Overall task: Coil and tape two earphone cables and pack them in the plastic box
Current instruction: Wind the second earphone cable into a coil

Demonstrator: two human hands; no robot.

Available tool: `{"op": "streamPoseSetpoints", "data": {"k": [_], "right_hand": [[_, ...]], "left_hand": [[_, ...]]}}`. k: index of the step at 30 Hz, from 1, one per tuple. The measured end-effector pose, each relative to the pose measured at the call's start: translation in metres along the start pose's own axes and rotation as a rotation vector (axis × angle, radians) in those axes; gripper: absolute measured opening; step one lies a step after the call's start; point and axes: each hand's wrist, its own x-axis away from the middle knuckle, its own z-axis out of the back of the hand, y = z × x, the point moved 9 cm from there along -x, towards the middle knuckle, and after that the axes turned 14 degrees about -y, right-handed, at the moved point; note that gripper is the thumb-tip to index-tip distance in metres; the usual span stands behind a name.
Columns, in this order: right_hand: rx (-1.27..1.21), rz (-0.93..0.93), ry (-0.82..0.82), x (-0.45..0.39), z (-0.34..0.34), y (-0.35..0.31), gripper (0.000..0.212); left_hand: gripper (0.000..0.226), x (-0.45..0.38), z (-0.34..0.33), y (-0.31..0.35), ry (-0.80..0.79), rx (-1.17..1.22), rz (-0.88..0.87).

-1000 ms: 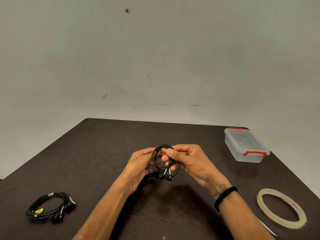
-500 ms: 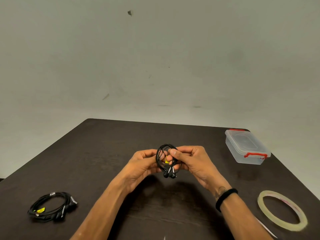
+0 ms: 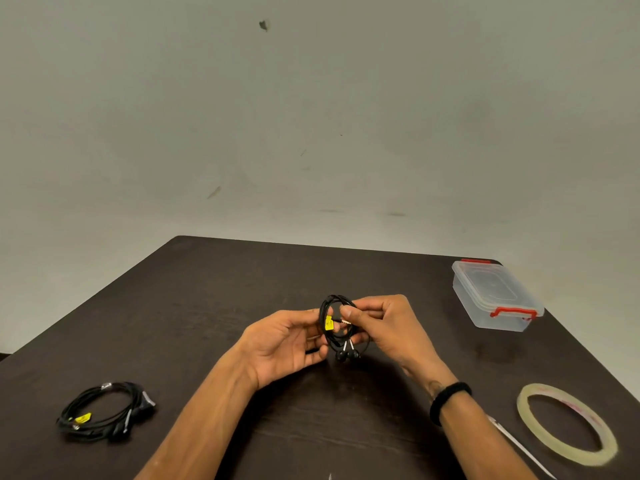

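yellow tag (image 3: 329,322) on held coil (image 3: 337,327), writing unreadable

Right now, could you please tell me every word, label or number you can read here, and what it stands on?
None is readable.
Yellow tag on the held earphone coil: print too small to read.
Yellow tag on the earphone coil on the table: blurred.
Plastic box: no text visible.
Tape roll: reddish marks, illegible.

The room is dim and evenly lit, the pale wall (image 3: 311,116) going grey-green and darker toward the corners. Soft shadows pool on the dark table (image 3: 207,306) just under the forearms, a faint sheen beside them. Wide-angle bending splays the table's edges; detail is slightly soft.
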Motion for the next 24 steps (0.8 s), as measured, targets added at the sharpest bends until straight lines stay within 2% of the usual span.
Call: {"op": "streamPoseSetpoints", "data": {"k": [3, 6, 10, 14, 15, 18, 22, 24], "right_hand": [[0.026, -0.008, 0.008, 0.0, 0.0, 0.002, 0.013], [0.031, -0.008, 0.037, 0.002, 0.003, 0.003, 0.011], [0.074, -0.008, 0.068, 0.003, 0.006, 0.003, 0.012], [0.118, -0.003, 0.1, 0.004, 0.006, 0.0, 0.011], [0.124, 0.0, 0.109, 0.004, 0.006, -0.001, 0.011], [0.159, 0.003, 0.126, 0.004, 0.008, -0.003, 0.01], [0.169, 0.0, 0.145, 0.006, 0.011, -0.003, 0.01], [0.126, 0.003, 0.165, 0.006, 0.012, -0.001, 0.008]], "left_hand": [[0.028, -0.002, 0.0, -0.001, -0.018, 0.003, 0.006], [0.036, -0.003, -0.001, 0.0, -0.011, -0.006, -0.004], [0.015, -0.002, -0.002, 0.005, 0.066, -0.191, -0.086], [0.019, -0.003, 0.014, 0.015, 0.233, -0.326, -0.221], [0.017, 0.0, 0.019, 0.022, 0.306, -0.442, -0.258], [0.015, 0.01, 0.016, 0.045, 0.488, -0.995, -0.354], [0.027, 0.015, 0.003, 0.052, 0.548, -1.45, -0.474], [0.027, 0.014, 0.0, 0.048, 0.567, -1.62, -0.448]]}}
